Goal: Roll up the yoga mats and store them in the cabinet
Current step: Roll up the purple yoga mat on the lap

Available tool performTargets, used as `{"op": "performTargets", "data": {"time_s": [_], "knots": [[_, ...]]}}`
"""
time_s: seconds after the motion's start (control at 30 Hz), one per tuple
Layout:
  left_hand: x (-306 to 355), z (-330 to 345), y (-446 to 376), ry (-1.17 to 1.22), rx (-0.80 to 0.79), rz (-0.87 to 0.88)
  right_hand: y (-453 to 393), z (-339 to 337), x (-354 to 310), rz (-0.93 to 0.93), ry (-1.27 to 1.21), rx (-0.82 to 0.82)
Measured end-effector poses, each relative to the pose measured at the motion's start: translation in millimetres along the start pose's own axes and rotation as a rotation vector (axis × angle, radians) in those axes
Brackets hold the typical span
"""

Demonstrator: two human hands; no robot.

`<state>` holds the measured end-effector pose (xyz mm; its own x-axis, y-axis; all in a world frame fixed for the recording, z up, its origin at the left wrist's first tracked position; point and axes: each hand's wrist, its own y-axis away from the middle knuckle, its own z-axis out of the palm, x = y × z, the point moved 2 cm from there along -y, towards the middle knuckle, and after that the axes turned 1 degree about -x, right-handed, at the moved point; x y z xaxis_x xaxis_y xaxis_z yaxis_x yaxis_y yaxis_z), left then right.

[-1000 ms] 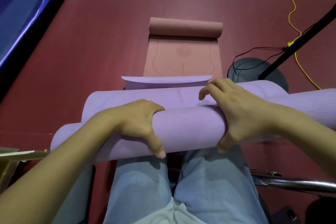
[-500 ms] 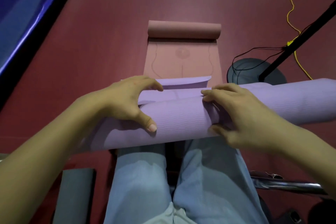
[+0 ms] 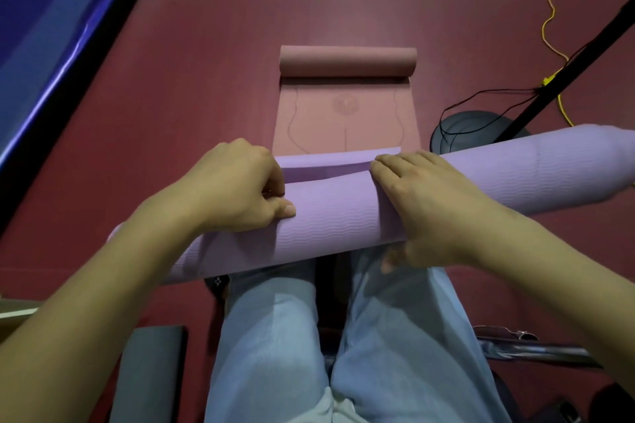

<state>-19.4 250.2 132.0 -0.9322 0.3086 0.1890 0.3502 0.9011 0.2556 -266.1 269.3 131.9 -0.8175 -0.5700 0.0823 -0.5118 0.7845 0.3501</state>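
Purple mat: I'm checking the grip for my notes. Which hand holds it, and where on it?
Both. The left hand and right hand grip the middle of the purple mat roll, fingers over its far side near the loose flap.

Both forearms are bare right up to where they leave view, with no sleeve showing on either. The left hand and the right hand carry no rings, watch or bands that I can make out. The legs are in pale blue trousers of a soft, faintly creased cloth. A strip of white top shows at the waist.
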Motion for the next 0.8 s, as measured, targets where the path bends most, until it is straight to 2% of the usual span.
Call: {"op": "performTargets", "data": {"time_s": [0.13, 0.23, 0.33, 0.43, 0.57, 0.7, 0.8], "knots": [[5.9, 4.1, 15.1, -0.04, -0.045, 0.011, -3.7, 3.2, 0.4, 0.004, 0.02, 0.003], [7.5, 10.8, 23.3, 0.012, -0.082, -0.051, -11.6, 4.8, -0.5, 0.014, 0.055, 0.018], [20.0, 30.4, 24.7, -0.11, -0.096, -0.088, -21.8, 5.6, -0.1, 0.028, 0.064, 0.042], [32.2, 50.7, 16.8, -0.25, 0.005, -0.131, -28.5, 3.7, 2.2, 0.049, 0.02, 0.054], [30.1, 59.2, 11.7, -0.235, 0.131, -0.143, -30.3, 5.6, 5.8, 0.063, 0.001, 0.064], [31.4, 62.6, 13.1, -0.27, 0.151, -0.158, -26.6, 6.0, 9.2, 0.063, 0.024, 0.093], [36.5, 52.2, 13.1, -0.317, 0.121, -0.132, -24.1, 1.6, 11.7, 0.076, 0.013, 0.045]]}}
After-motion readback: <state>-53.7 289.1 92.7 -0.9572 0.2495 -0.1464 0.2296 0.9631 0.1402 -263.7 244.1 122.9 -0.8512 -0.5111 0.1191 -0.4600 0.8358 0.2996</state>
